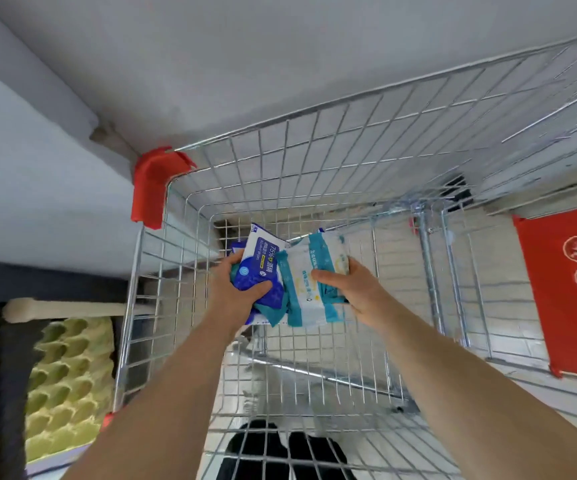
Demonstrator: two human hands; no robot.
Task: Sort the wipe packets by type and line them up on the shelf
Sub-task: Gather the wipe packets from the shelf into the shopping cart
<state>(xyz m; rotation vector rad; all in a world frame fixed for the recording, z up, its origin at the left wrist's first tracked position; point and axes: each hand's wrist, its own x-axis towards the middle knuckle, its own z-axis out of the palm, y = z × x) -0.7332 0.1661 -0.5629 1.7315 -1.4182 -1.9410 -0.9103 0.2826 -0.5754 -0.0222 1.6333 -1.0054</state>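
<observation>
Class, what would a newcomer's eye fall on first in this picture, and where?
Mid-frame, inside the wire cart, the left grip holds blue wipe packets and the right grip teal-and-white packets. A red corner guard marks the cart's upper-left rim; a red sign shows at right.

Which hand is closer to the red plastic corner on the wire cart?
Left. The left hand is below and right of the red plastic corner; the right hand lies farther right.

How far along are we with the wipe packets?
Early. Nothing looks shelved: no lined-up packets are in view. In hand: the left hand grips blue packets, the right hand teal-and-white packets, both inside the cart. Left: carrying them out and lining them up on the shelf.
</observation>
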